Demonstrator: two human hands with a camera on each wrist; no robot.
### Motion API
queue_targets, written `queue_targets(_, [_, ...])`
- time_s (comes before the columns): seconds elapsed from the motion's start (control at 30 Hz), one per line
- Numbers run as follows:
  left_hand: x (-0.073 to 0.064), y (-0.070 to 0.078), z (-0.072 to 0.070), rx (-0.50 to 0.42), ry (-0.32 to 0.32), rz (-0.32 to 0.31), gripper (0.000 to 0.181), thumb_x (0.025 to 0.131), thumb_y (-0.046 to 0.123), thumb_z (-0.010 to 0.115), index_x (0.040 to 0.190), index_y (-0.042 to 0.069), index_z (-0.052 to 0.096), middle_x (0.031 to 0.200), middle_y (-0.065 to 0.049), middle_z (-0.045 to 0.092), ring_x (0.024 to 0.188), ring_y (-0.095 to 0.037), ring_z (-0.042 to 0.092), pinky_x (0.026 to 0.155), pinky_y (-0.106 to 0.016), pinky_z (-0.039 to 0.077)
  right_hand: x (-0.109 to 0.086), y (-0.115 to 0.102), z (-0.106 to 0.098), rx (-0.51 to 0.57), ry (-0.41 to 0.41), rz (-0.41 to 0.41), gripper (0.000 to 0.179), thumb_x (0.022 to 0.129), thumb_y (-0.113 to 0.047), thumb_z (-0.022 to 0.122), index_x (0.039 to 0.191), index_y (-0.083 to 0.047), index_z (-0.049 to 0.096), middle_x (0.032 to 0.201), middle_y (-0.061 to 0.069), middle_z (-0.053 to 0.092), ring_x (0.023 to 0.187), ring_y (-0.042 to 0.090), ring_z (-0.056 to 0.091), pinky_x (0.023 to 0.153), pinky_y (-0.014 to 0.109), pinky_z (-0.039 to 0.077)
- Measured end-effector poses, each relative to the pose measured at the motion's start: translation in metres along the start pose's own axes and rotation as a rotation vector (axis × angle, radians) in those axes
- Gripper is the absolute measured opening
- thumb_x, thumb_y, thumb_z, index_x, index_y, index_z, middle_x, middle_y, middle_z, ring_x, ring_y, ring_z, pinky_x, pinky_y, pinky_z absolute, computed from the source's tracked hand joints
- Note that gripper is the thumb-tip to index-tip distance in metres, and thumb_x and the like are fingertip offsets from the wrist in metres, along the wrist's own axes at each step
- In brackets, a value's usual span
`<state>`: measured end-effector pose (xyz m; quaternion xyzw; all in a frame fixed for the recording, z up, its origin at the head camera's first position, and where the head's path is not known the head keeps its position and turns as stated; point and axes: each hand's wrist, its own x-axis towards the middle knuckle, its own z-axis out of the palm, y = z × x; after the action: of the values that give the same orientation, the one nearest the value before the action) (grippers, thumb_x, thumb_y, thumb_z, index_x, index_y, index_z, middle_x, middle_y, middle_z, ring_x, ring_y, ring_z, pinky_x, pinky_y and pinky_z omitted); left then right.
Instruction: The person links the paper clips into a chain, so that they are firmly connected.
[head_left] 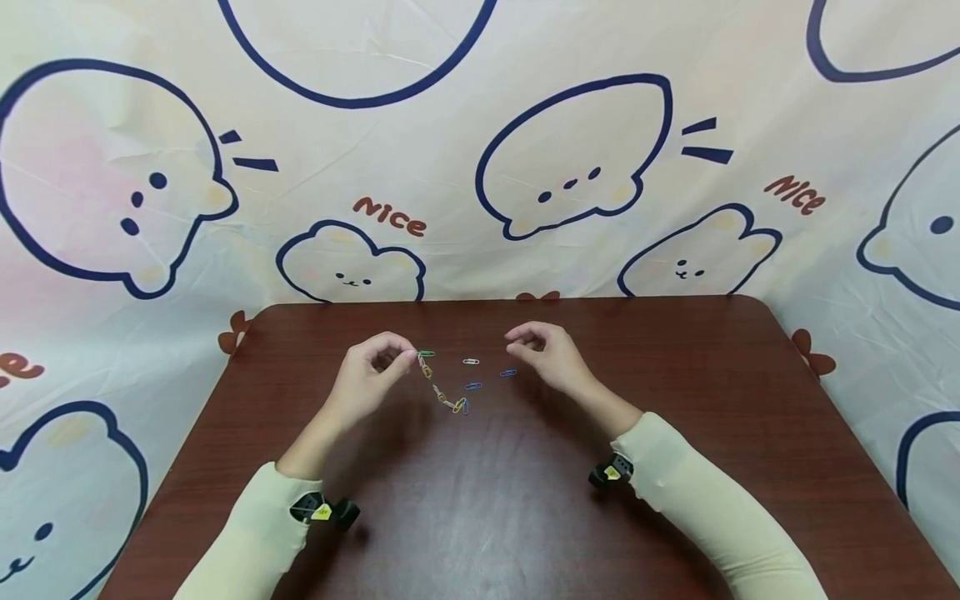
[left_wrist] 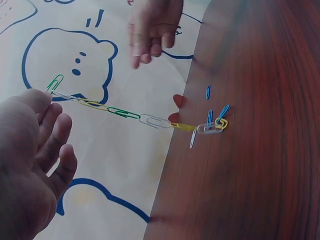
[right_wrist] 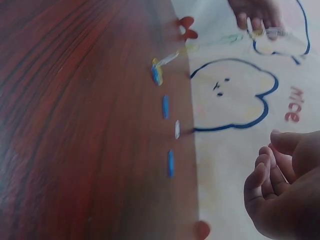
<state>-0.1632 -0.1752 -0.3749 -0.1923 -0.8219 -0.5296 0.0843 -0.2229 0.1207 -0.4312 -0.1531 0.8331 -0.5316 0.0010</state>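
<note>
My left hand (head_left: 367,375) pinches the upper end of a paper clip chain (left_wrist: 124,113) between thumb and forefinger, close to a green paper clip (left_wrist: 56,82). White, yellow and green links slant down from there. At the low end, a yellow clip (head_left: 458,406) and a blue clip (head_left: 466,407) are at the tabletop. My right hand (head_left: 551,354) hovers to the right with fingers loosely bent and nothing in them. Between the hands lie a loose white paper clip (head_left: 471,362) and two blue paper clips, one nearer the middle (head_left: 473,386), the other near my right hand (head_left: 507,372).
The dark brown wooden table (head_left: 480,508) spreads under both arms. Behind it and at its sides hangs a pale cloth (head_left: 442,167) printed with cartoon outlines. Each wrist wears a small black camera, one on the left (head_left: 345,514) and one on the right (head_left: 602,476).
</note>
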Motion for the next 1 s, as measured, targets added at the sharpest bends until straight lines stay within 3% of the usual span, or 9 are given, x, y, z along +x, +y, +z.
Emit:
queue_targets(0.17, [-0.002,-0.003,-0.006,-0.004,0.016,0.006,0.004,0.096,-0.002,0.066,0.097,-0.006,0.068,0.081,-0.016,0.065,0.069,-0.031,0.058,0.059,-0.021,0.046,0.001,0.020,-0.002,-0.034,-0.006,0.043,0.020,0.094,-0.009,0.073,0.111,0.002,0.073,0.092,0.006,0.072,0.081,0.019,0.062,0.070,0.027,0.050])
queue_targets(0.33, [-0.005,-0.003,-0.011,0.008,0.027,0.015,0.005,0.096,-0.004,0.066,0.096,-0.008,0.067,0.081,-0.022,0.064,0.068,-0.023,0.056,0.060,-0.021,0.045,0.000,0.034,-0.001,-0.068,-0.019,0.085,0.020,0.094,-0.010,0.074,0.111,0.000,0.074,0.092,0.006,0.071,0.079,0.020,0.060,0.068,0.029,0.050])
queue_targets(0.57, [-0.005,-0.007,-0.014,0.032,0.038,0.010,0.004,0.096,-0.003,0.066,0.097,-0.007,0.068,0.081,-0.014,0.065,0.067,-0.014,0.057,0.059,-0.021,0.046,0.003,0.052,0.007,-0.134,-0.011,0.143,0.015,0.091,-0.009,0.077,0.105,-0.003,0.076,0.086,0.003,0.071,0.075,0.016,0.061,0.070,0.029,0.050])
queue_targets(0.83, [-0.005,-0.009,-0.016,0.033,0.044,-0.018,0.005,0.097,-0.002,0.066,0.098,-0.007,0.068,0.081,-0.009,0.065,0.069,-0.007,0.058,0.060,-0.021,0.048,0.003,0.051,0.011,-0.172,-0.007,0.203,0.014,0.088,-0.008,0.080,0.100,-0.002,0.076,0.082,0.004,0.070,0.073,0.014,0.062,0.067,0.028,0.050])
queue_targets(1.0, [-0.005,-0.009,-0.016,0.020,0.040,-0.029,0.006,0.097,-0.002,0.066,0.098,-0.007,0.068,0.080,-0.007,0.064,0.069,-0.013,0.058,0.060,-0.021,0.047,0.004,0.048,0.017,-0.221,-0.021,0.218,0.014,0.086,-0.008,0.081,0.099,-0.004,0.077,0.080,0.001,0.070,0.072,0.012,0.061,0.066,0.028,0.049])
